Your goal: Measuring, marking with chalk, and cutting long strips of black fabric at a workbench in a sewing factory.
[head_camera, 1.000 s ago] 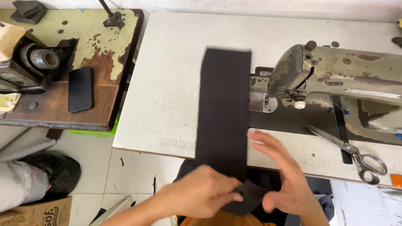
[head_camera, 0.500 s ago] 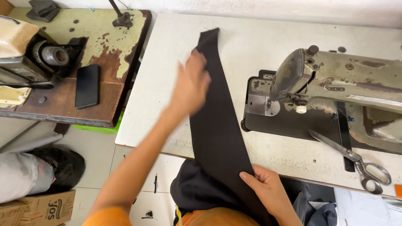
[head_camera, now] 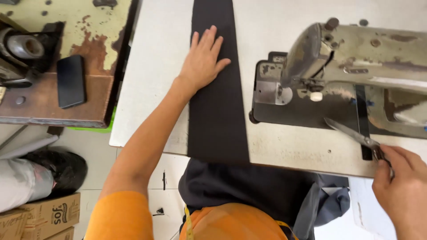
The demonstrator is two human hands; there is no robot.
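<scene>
A long strip of black fabric (head_camera: 218,111) lies lengthwise on the white sewing table (head_camera: 151,66) and hangs over its front edge. My left hand (head_camera: 203,60) rests flat on the strip, fingers spread, pressing it down. My right hand (head_camera: 402,186) is at the table's front right, its fingers closing around the handles of a pair of metal scissors (head_camera: 351,133) that lie on the table with blades pointing up and left. An old grey-green sewing machine (head_camera: 347,58) stands to the right of the strip.
A second, rusty work table (head_camera: 53,49) stands at the left with a black phone (head_camera: 70,81) and a machine part on it. Cardboard boxes (head_camera: 40,218) and a black shoe (head_camera: 58,166) are on the tiled floor. More dark cloth lies in my lap.
My left hand has laid the strip straight and now presses flat on it. My right hand left the strip's lower end and moved right to the scissors' handles.
</scene>
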